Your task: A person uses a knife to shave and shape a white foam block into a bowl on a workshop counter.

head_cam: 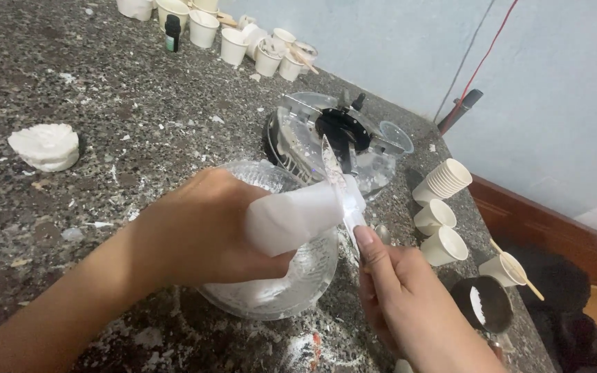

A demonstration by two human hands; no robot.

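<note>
My left hand (pixel 198 228) grips a white waxy block (pixel 298 214) and holds it over a clear glass bowl (pixel 278 287) with white shavings inside. My right hand (pixel 399 297) holds a knife (pixel 334 173) by its handle, thumb along it. The blade points up and away and rests against the far end of the block.
The speckled stone counter (pixel 105 90) carries a clear lidded container with a black centre (pixel 336 135), a white lump (pixel 45 146), several small white paper cups (pixel 443 211), a dark cup with white powder (pixel 481 304) and more cups at the back (pixel 243 41). The counter edge runs along the right.
</note>
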